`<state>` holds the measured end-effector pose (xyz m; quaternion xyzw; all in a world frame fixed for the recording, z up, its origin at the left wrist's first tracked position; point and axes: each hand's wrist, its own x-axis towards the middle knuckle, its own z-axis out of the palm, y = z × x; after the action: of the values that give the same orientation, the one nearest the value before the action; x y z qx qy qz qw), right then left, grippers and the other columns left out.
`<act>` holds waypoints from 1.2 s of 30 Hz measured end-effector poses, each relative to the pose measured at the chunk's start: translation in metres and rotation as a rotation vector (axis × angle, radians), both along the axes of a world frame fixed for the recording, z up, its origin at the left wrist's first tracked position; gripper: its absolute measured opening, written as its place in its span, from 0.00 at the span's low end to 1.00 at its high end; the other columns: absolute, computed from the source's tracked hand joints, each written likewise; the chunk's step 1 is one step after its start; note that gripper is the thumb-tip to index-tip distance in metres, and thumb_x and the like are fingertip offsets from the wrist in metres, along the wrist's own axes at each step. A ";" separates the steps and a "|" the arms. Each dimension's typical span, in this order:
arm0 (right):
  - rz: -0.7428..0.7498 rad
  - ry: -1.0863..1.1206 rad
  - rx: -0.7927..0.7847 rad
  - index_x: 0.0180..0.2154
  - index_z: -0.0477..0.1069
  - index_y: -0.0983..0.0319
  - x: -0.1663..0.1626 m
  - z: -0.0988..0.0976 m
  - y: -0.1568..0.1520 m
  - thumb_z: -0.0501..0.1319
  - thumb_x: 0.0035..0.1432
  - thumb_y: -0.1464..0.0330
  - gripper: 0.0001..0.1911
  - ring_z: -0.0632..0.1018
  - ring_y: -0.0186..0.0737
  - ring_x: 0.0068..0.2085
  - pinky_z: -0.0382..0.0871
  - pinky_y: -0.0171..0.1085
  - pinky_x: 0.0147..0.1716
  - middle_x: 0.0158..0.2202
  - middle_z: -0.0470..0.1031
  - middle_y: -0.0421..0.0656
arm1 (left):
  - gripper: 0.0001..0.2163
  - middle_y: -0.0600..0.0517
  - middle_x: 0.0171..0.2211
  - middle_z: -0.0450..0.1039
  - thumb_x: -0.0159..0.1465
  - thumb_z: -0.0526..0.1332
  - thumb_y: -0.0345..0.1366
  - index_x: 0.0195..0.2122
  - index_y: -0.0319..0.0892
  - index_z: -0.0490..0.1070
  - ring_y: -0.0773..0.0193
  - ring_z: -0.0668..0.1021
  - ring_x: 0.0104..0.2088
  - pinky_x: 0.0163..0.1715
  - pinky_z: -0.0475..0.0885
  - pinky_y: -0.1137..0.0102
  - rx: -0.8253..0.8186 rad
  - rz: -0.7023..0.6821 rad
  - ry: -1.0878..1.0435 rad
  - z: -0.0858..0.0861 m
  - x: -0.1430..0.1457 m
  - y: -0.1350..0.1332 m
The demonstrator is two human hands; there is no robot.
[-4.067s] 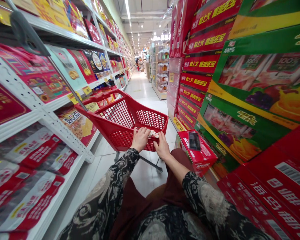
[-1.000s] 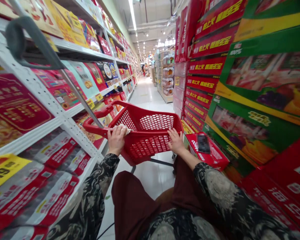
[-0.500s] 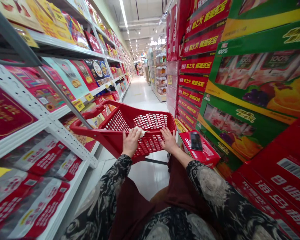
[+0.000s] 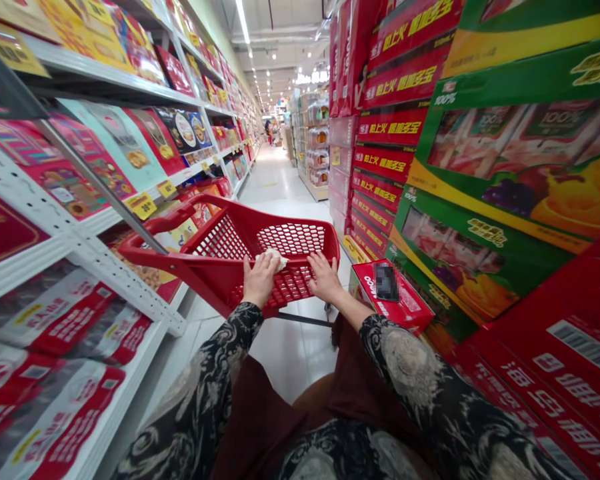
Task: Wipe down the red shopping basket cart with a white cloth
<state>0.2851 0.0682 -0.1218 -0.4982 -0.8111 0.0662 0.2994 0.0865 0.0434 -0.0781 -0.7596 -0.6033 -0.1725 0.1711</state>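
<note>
Head view: the left hand [image 4: 260,279] holds a crumpled white cloth [image 4: 279,259] on the near rim [image 4: 297,263] of a red plastic cart [image 4: 223,283]; this rim runs sideways to the right hand [image 4: 325,277], fingers spread.

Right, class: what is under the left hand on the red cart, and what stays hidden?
A white cloth or tissue pokes out past the left hand, at the rim of the red cart. The rest of it, and the rim beneath the hand, are covered.
</note>
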 end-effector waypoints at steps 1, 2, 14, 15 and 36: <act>0.006 0.007 0.003 0.61 0.57 0.65 -0.001 -0.001 0.001 0.54 0.50 0.73 0.35 0.53 0.51 0.66 0.37 0.64 0.61 0.65 0.55 0.51 | 0.21 0.43 0.59 0.65 0.63 0.46 0.27 0.55 0.45 0.66 0.51 0.67 0.59 0.61 0.46 0.42 -0.001 -0.025 -0.001 -0.003 0.007 0.002; 0.012 0.012 0.007 0.61 0.57 0.65 -0.002 -0.002 0.003 0.54 0.50 0.73 0.35 0.53 0.51 0.66 0.37 0.64 0.61 0.65 0.55 0.51 | 0.21 0.43 0.58 0.65 0.63 0.46 0.28 0.56 0.45 0.66 0.51 0.67 0.59 0.61 0.46 0.42 -0.002 -0.051 -0.002 -0.005 0.013 0.004; 0.023 -0.002 0.004 0.62 0.54 0.65 -0.019 -0.005 0.017 0.54 0.50 0.74 0.36 0.52 0.49 0.66 0.37 0.60 0.63 0.65 0.54 0.51 | 0.21 0.44 0.59 0.64 0.64 0.47 0.30 0.57 0.46 0.65 0.52 0.66 0.59 0.61 0.46 0.43 0.028 -0.052 -0.101 -0.017 0.004 0.017; 0.029 -0.011 0.001 0.62 0.54 0.65 -0.021 -0.005 0.017 0.54 0.50 0.74 0.36 0.52 0.48 0.66 0.37 0.60 0.63 0.65 0.54 0.51 | 0.21 0.44 0.59 0.65 0.64 0.47 0.29 0.57 0.46 0.65 0.52 0.66 0.59 0.61 0.46 0.43 0.011 -0.068 -0.099 -0.018 0.007 0.017; 0.270 0.085 -0.010 0.65 0.46 0.61 -0.059 0.042 -0.012 0.56 0.51 0.70 0.40 0.58 0.45 0.64 0.56 0.52 0.57 0.65 0.56 0.49 | 0.24 0.40 0.52 0.72 0.58 0.55 0.29 0.56 0.33 0.60 0.57 0.74 0.51 0.58 0.62 0.60 -0.012 -0.127 -0.264 -0.010 -0.003 0.008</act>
<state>0.2263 0.0566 -0.0799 -0.3827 -0.8569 0.1311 0.3193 0.0833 0.0516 -0.0882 -0.7678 -0.5725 -0.2777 0.0744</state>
